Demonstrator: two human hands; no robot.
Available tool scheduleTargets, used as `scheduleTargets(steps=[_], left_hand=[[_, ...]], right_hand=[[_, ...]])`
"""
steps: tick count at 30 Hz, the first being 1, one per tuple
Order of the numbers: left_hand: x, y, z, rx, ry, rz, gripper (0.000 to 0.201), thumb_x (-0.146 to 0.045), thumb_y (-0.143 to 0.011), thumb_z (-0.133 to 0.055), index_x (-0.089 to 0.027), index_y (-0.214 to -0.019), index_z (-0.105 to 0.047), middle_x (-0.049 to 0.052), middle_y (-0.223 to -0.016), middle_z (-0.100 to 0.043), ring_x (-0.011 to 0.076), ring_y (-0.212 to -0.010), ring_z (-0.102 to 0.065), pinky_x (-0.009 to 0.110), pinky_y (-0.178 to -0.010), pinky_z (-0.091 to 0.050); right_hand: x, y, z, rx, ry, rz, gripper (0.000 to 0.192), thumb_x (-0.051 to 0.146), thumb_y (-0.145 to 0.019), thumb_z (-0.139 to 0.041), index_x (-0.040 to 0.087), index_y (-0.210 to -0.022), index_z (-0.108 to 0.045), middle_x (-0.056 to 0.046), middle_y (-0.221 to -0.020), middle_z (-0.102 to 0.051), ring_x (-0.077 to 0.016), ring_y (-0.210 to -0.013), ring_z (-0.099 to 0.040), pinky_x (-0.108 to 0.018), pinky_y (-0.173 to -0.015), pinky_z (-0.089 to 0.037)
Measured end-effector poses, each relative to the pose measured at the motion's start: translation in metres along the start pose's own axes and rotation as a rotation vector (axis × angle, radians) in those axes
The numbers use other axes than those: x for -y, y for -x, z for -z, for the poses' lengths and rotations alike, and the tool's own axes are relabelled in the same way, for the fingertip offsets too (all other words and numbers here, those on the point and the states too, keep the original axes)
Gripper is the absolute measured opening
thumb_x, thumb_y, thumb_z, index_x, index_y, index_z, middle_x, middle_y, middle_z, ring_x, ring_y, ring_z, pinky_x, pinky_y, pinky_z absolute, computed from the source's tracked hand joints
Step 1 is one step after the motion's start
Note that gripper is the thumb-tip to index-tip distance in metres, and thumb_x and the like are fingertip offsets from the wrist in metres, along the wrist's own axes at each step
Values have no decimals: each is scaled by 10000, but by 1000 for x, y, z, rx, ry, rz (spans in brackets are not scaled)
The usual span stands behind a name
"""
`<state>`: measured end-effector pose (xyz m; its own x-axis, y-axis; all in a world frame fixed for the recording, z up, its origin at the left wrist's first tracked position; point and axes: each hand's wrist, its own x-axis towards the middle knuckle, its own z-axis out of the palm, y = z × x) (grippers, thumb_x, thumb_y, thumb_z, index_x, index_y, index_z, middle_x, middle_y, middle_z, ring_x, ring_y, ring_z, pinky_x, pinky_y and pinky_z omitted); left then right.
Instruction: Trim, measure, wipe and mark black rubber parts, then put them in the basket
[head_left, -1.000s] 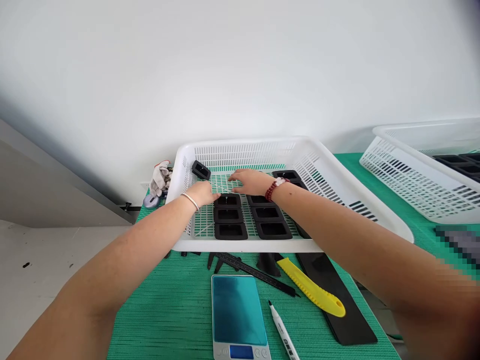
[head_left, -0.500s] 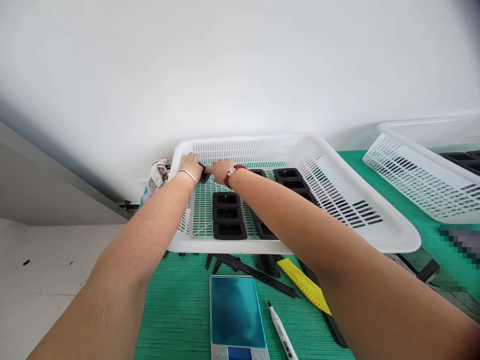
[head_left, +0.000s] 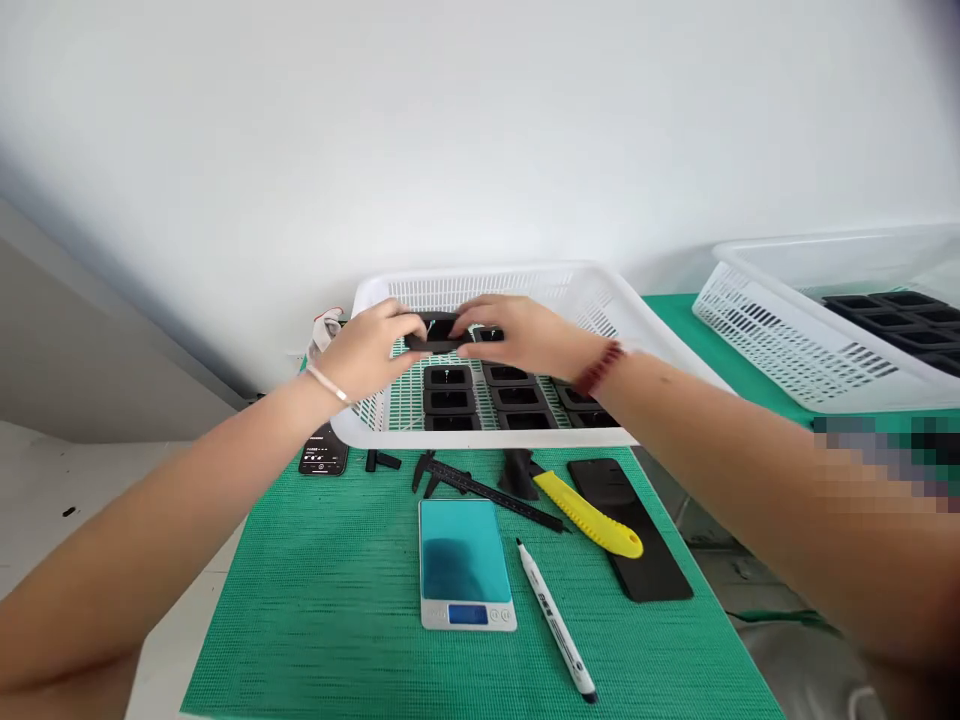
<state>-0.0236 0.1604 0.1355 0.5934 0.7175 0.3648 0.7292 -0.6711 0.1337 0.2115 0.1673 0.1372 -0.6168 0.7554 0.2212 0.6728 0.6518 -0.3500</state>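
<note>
Between my two hands is a black rectangular frame (head_left: 441,347) with an opening in its middle, raised above the white plastic basket (head_left: 480,440). My left hand (head_left: 375,348) grips its left end, fingers curled over the edge. On the right end, my right hand (head_left: 510,335) closes with thumb and fingers. Below, several similar black frames (head_left: 450,400) lie in columns on the basket's slotted floor. My right hand and forearm hide part of the basket's right side.
A digital scale (head_left: 466,560), a white marker (head_left: 555,620), a black caliper (head_left: 487,490), a yellow utility knife (head_left: 589,513) and a black flat slab (head_left: 652,560) lie on the green mat (head_left: 337,610). A lit phone (head_left: 322,450) is at left. Another basket (head_left: 787,350) holds more black frames.
Both hands have risen from the basket's back left corner and moved toward its middle, bringing a black frame up between them. The view has shifted, showing more of the mat.
</note>
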Motion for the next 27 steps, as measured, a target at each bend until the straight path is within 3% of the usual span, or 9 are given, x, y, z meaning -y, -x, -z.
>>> scheduleTargets(steps=[2, 5, 7, 11, 16, 20, 22, 24, 27], left_hand=[[-28, 40, 9, -99, 109, -68, 105, -303, -873, -642, -214, -914, -677, 46, -1005, -655, 189, -893, -654, 351, -828, -546], [-67, 102, -1, -94, 132, -170, 122, -220, -856, -630, -215, -973, -667, 102, -1171, -642, 234, -1008, -663, 398, -849, -586], [-86, 136, -22, -69, 143, -213, 148, -174, -862, -603, -202, -998, -653, 119, -1129, -655, 245, -1007, -666, 408, -820, -607], [-100, 176, -72, 22, 171, -108, 195, -116, -849, -596, -201, -1018, -643, 134, -1199, -657, 275, -1087, -665, 449, -860, -616], [-93, 186, -99, 106, 232, -99, 202, -228, -862, -654, -201, -1061, -634, 155, -1319, -616, 321, -1260, -584, 520, -994, -554], [-81, 176, -95, 23, 463, -126, 804, -683, -708, -695, -198, -1321, -508, 213, -1434, -515, 374, -1377, -455, 592, -1072, -458], [-75, 167, -97, -174, 576, 24, 667, -677, -818, -577, -185, -1266, -532, 191, -1274, -624, 306, -1229, -586, 516, -1004, -514], [-71, 159, -103, -340, 645, 211, 350, -509, -945, -489, -193, -1053, -594, 98, -958, -705, 199, -920, -682, 366, -810, -571], [-67, 154, -114, -404, 585, 348, 263, -323, -963, -483, -196, -740, -544, -9, -604, -589, 110, -551, -564, 239, -551, -466]], right_hand=[[29, 49, 5, -82, -86, 67, 194, 349, -912, -595, 245, -1035, -704, -59, -1205, -646, -231, -1135, -618, -415, -1016, -497], [72, 122, -15, -200, -76, 97, 187, 370, -891, -640, 278, -1041, -703, -95, -1218, -616, -224, -1026, -655, -394, -854, -592], [88, 159, -43, -206, -29, 99, 198, 366, -897, -630, 280, -1062, -700, -118, -1195, -625, -232, -961, -671, -407, -762, -617], [87, 193, -106, -217, 12, 60, 210, 322, -920, -598, 248, -1092, -694, -141, -1220, -644, -281, -1060, -669, -459, -810, -624], [71, 202, -143, -177, -47, 8, 246, 312, -917, -605, 250, -1140, -687, -129, -1247, -648, -301, -1152, -634, -503, -890, -606], [62, 198, -133, -238, -202, 3, 250, 364, -871, -674, 255, -1092, -714, -135, -1449, -494, -342, -1354, -472, -552, -1028, -514], [54, 190, -127, -370, -282, -75, 174, 300, -903, -627, 250, -1040, -722, -125, -1388, -539, -296, -1289, -532, -500, -996, -536], [46, 180, -125, -512, -365, -159, 157, 240, -929, -566, 245, -950, -722, -98, -1209, -633, -226, -1104, -633, -430, -912, -569], [36, 172, -132, -616, -409, -224, 177, 208, -929, -548, 233, -840, -699, -52, -942, -691, -172, -863, -672, -356, -760, -578]])
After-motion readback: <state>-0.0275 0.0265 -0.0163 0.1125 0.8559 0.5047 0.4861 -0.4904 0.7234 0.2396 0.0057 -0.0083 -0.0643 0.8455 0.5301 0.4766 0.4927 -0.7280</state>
